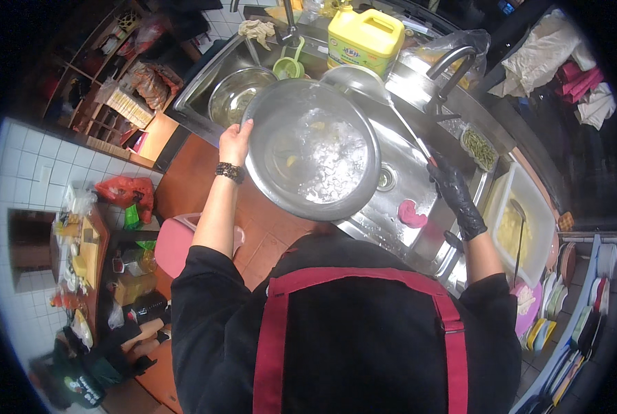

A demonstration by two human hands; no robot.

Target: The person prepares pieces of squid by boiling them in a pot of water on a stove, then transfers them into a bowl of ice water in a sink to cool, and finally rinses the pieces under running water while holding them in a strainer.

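Note:
My bare left hand (234,143), with a dark beaded bracelet at the wrist, grips the left rim of a large round metal basin (334,213). The basin is held tilted, partly over the stainless steel sink (399,152). Its inside looks wet and shiny, with a few yellowish bits; how much liquid it holds is hard to tell. In a black glove, my right hand (453,191) is closed on the handle of a long-handled metal scoop (357,77). The scoop's round head is at the basin's far rim; whether they touch I cannot tell.
A pink cloth or sponge (412,215) lies in the sink near the drain (387,176). Beyond are a metal bowl (225,93), green strainer (287,67), yellow jug (365,36) and faucet (437,72). A white tub (533,243) stands right. Another person (91,372) is lower left.

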